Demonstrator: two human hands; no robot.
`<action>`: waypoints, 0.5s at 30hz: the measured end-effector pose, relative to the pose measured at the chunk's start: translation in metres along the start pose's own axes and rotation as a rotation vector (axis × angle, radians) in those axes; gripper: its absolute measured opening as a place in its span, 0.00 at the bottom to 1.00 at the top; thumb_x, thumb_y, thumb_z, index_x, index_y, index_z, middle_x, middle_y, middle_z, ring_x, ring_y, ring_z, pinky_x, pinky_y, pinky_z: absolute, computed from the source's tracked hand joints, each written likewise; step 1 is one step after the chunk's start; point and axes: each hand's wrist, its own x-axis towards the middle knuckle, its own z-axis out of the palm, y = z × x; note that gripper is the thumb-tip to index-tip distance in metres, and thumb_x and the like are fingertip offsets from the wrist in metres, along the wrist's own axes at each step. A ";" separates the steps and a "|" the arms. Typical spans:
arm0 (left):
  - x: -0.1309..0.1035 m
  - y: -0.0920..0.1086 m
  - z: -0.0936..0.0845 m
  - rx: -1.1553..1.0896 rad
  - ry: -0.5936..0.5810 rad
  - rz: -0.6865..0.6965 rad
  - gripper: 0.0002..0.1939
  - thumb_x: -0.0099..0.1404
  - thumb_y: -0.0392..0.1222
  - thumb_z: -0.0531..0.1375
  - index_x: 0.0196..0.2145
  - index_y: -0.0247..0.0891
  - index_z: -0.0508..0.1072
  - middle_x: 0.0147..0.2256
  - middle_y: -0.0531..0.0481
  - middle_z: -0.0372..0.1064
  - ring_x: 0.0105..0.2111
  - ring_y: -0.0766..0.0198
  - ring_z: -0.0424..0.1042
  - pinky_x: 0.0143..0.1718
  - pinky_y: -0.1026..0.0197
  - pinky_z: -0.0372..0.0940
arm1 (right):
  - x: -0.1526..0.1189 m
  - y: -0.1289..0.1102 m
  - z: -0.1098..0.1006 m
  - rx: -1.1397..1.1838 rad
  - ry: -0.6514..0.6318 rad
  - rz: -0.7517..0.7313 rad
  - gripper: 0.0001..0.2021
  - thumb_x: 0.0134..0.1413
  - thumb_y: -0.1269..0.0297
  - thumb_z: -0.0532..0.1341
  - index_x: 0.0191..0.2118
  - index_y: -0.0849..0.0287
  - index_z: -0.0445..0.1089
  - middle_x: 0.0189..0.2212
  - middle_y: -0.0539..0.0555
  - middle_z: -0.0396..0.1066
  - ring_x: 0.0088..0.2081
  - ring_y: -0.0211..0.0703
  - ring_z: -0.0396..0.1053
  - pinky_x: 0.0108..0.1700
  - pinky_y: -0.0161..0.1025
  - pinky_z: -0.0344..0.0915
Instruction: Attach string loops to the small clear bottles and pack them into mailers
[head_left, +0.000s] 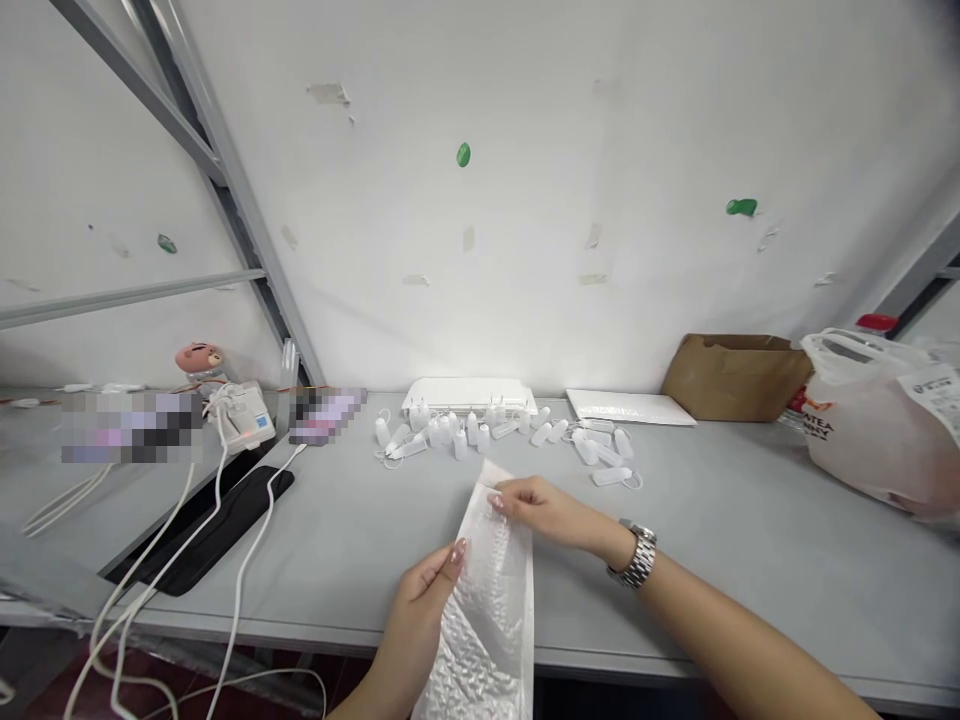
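A white padded bubble envelope [491, 600] hangs over the front edge of the grey table, its narrow top end pointing toward the wall. My left hand [431, 590] pinches its left edge between thumb and fingers. Near the top of the envelope, my right hand [536, 508], with a metal watch on the wrist, has its fingers closed on the upper part. Beyond the hands lie several small translucent white bottles [460, 443], some upright and some on their sides, with another group [600, 450] to the right.
Flat white envelopes [630, 407] lie by the wall. A brown paper bag [735, 378] and a white plastic bag [862, 430] stand at the right. Left are a power strip [246, 418], white cables, a black case [225, 540] and a phone [326, 415].
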 end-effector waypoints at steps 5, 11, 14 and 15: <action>0.001 0.004 -0.008 -0.040 0.196 -0.062 0.25 0.52 0.55 0.60 0.44 0.38 0.72 0.41 0.45 0.73 0.43 0.56 0.71 0.44 0.59 0.64 | 0.009 0.027 -0.039 -0.356 0.653 -0.004 0.13 0.58 0.61 0.49 0.36 0.62 0.68 0.33 0.56 0.67 0.33 0.42 0.64 0.37 0.40 0.62; -0.002 0.010 -0.006 -0.096 0.282 -0.142 0.17 0.55 0.48 0.60 0.42 0.40 0.73 0.45 0.47 0.71 0.47 0.56 0.68 0.46 0.59 0.64 | 0.011 0.068 -0.070 -1.205 0.546 0.079 0.21 0.45 0.83 0.50 0.45 0.64 0.67 0.42 0.61 0.66 0.43 0.50 0.60 0.45 0.45 0.57; -0.002 0.012 -0.005 -0.093 0.302 -0.139 0.15 0.55 0.46 0.60 0.40 0.39 0.74 0.45 0.47 0.71 0.47 0.55 0.68 0.46 0.58 0.65 | 0.013 0.071 -0.070 -1.276 0.499 0.086 0.21 0.47 0.83 0.50 0.45 0.63 0.68 0.42 0.61 0.67 0.43 0.51 0.59 0.44 0.45 0.57; -0.002 0.013 -0.005 -0.091 0.307 -0.138 0.14 0.55 0.46 0.60 0.39 0.39 0.74 0.45 0.47 0.71 0.47 0.55 0.68 0.46 0.58 0.65 | 0.013 0.070 -0.069 -1.260 0.483 0.075 0.20 0.47 0.82 0.50 0.45 0.63 0.68 0.41 0.60 0.67 0.43 0.50 0.59 0.44 0.44 0.57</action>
